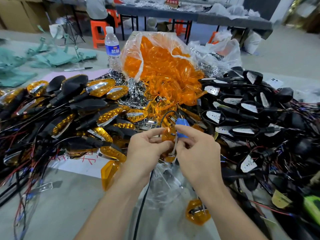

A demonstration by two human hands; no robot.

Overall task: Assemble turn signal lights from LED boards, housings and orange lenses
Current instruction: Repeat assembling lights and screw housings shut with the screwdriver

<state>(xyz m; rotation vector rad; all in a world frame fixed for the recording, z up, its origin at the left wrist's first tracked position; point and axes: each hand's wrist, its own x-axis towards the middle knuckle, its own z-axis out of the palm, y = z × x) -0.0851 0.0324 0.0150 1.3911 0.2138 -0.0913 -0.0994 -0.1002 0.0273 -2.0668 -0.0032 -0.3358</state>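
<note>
Sprawling at right is a heap of black housings (251, 110) w/ white LED boards inside and red/black wires. At left is a heap of finished lights (102, 90), orange fronts w/ chrome strips. Centre back, a clear bag (155, 54) spills glossy orange lenses. In front, left hand (145, 146) pinches one small see-through orange lens (167, 135) betw. thumb and fingers. Right hand (197, 153) grips a blue tool (181, 126) just beside it.

ahead of me at twelve o'clock a long grey table (173, 13) stands on the pale floor (285, 54). orange stools (98, 30) at eleven, a person (97, 7) seated on one. cardboard boxes (20, 13) at ten.
</note>
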